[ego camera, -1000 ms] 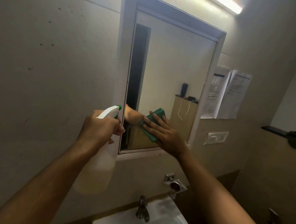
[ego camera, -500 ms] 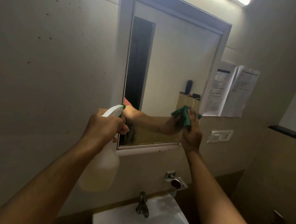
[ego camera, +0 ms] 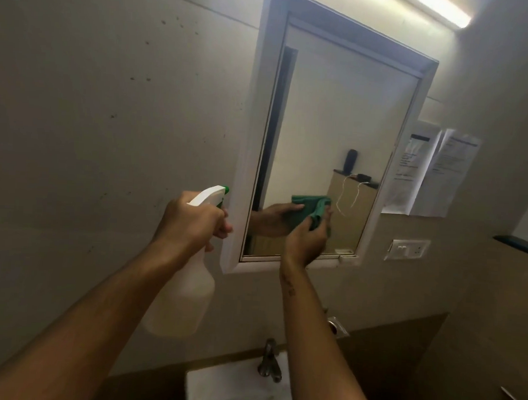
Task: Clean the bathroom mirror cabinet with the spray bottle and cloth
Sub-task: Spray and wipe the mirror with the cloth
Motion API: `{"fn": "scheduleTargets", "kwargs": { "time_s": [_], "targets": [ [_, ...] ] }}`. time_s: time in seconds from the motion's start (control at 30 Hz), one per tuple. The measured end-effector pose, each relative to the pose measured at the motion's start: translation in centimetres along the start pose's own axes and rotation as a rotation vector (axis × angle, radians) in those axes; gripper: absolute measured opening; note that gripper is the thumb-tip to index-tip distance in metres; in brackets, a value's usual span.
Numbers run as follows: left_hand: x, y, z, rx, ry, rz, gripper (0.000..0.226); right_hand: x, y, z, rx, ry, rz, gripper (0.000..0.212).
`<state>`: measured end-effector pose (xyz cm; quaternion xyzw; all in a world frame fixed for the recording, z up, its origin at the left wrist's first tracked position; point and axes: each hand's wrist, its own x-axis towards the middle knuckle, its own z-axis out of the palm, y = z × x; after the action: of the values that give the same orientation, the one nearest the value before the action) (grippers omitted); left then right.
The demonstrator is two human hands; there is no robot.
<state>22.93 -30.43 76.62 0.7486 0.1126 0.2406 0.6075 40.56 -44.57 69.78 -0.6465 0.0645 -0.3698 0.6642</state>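
Since half a second ago, the right hand (ego camera: 305, 241) has slid the green cloth (ego camera: 317, 213) leftward across the mirror cabinet (ego camera: 337, 112) glass, now near its lower middle, its grip bunched around the cloth. Just left of the cabinet frame, the left hand (ego camera: 193, 220) grips the spray bottle (ego camera: 184, 299) neck, nozzle toward the mirror.

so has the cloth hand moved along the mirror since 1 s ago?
Yes. The right hand with the green cloth swept toward the mirror's right frame edge, then back to mid-glass.
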Motion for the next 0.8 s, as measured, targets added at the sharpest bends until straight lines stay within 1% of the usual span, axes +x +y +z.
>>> {"fn": "scheduleTargets", "kwargs": {
  "time_s": [0.13, 0.27, 0.33, 0.4, 0.47, 0.53, 0.6, 0.63, 0.67, 0.7, 0.73, 0.8],
  "targets": [
    [-0.6, 0.0, -0.5, 0.011, -0.024, 0.007, 0.017, -4.6, -1.5, 1.2, 0.022, -0.112, -0.036, 0.049],
    [-1.2, -0.1, -0.6, 0.0, -0.045, -0.002, 0.017, -6.9, -2.4, 1.1, -0.01, -0.26, -0.11, 0.047],
    [-1.4, -0.4, -0.4, -0.016, -0.06, -0.013, 0.02, -7.1, -2.9, -0.1, -0.014, -0.36, -0.108, 0.04],
    [-1.5, -0.7, -0.1, -0.04, -0.067, -0.027, 0.023, -6.6, -4.0, -2.1, 0.062, -0.404, -0.025, 0.027],
    [-1.6, -1.3, 0.3, -0.07, -0.053, -0.042, 0.026, -5.2, -4.7, -4.5, 0.196, -0.344, 0.137, 0.012],
    [-1.9, -1.9, 0.7, -0.095, -0.022, -0.051, 0.03, -3.4, -4.9, -6.8, 0.333, -0.265, 0.318, 0.01],
    [-2.3, -2.3, 1.2, -0.089, 0.015, -0.066, 0.043, -2.0, -4.6, -8.8, 0.445, -0.191, 0.462, 0.007],
    [-2.5, -2.6, 1.6, -0.076, 0.032, -0.077, 0.044, -1.6, -4.1, -9.5, 0.458, -0.167, 0.49, 0.005],
    [-2.7, -2.9, 1.9, -0.062, 0.044, -0.085, 0.039, -1.3, -3.8, -10.0, 0.453, -0.14, 0.497, 0.003],
    [-3.0, -3.2, 2.3, -0.047, 0.048, -0.093, 0.028, -1.3, -3.4, -10.6, 0.446, -0.115, 0.499, 0.002],
    [-3.1, -3.6, 2.7, -0.041, 0.049, -0.095, 0.024, -1.3, -3.2, -11.1, 0.442, -0.095, 0.504, 0.006],
    [-3.6, -4.3, 3.7, -0.039, 0.018, -0.115, 0.028, -1.3, -2.6, -12.0, 0.46, -0.059, 0.507, 0.012]
  ]
}}
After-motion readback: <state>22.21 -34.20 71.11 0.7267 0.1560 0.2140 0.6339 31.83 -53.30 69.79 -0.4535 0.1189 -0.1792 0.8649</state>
